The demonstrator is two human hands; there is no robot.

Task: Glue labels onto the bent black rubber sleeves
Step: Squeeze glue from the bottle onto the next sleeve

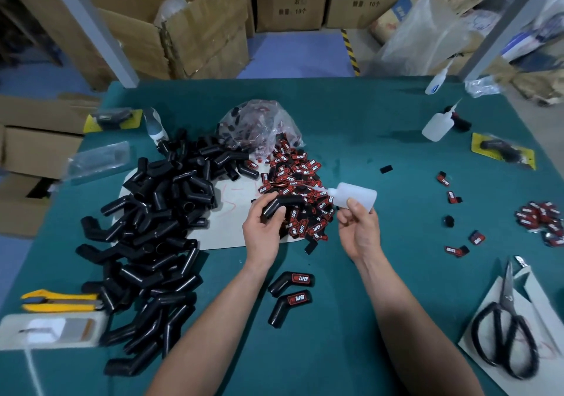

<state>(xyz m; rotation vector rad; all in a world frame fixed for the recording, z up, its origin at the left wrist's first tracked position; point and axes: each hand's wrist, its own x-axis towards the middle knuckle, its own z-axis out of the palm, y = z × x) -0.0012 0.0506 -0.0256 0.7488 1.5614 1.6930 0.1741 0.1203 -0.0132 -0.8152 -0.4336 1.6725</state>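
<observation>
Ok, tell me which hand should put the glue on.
The right hand: it holds the glue bottle, nozzle pointing toward the bent sleeve that the left hand grips.

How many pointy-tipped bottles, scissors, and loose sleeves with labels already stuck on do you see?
Pointy-tipped bottles: 3
Scissors: 1
Loose labelled sleeves: 2
Total: 6

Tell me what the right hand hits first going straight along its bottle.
Probably the bent black sleeve in the left hand; the right hand's glue bottle nozzle aims at it. Depth unclear: maybe the label pile.
</observation>
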